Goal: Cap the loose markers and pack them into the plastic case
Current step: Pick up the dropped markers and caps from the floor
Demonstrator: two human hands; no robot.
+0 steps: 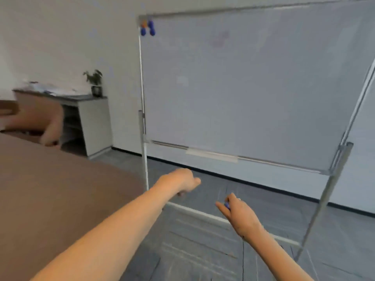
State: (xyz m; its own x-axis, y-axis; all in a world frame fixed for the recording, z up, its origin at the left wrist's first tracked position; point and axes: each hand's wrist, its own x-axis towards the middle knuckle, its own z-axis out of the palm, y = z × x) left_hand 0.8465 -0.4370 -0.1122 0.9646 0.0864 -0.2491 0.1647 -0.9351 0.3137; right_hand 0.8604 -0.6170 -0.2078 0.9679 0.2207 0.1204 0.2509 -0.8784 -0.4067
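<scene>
whiteboard (243, 88) on stand, brown table (50, 189), grey floor (203, 250)

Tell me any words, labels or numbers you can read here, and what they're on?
None can be read.
Whiteboard: only faint smudges, too blurred to read.
Small blue thing in the right hand: no legible label.
Papers on the cabinet: too blurred.

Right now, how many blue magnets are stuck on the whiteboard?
2: one blue magnet and another beside it, both in the whiteboard top left corner. The blur might hide more.
</scene>
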